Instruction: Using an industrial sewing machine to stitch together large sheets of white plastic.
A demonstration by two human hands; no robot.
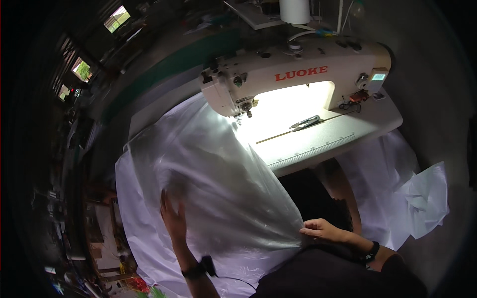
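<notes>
A big sheet of translucent white plastic (223, 198) drapes from the sewing machine's needle area down over the table's left part and toward my lap. My left hand (173, 213) rests over the middle of the sheet with its fingers stretched out, slightly blurred. At the sheet's right edge, close to my body, my right hand (318, 230) pinches the plastic between thumb and fingers. The white sewing machine (298, 74) stands ahead, its needle head (238, 107) above the sheet's far end and its lamp lighting the bed.
Thread snips (305, 123) lie on the machine bed beside a ruler strip (313, 151). More white plastic (422, 203) hangs at the right of the table. A thread cone (294, 11) stands behind the machine. Dark, cluttered workshop things fill the left side.
</notes>
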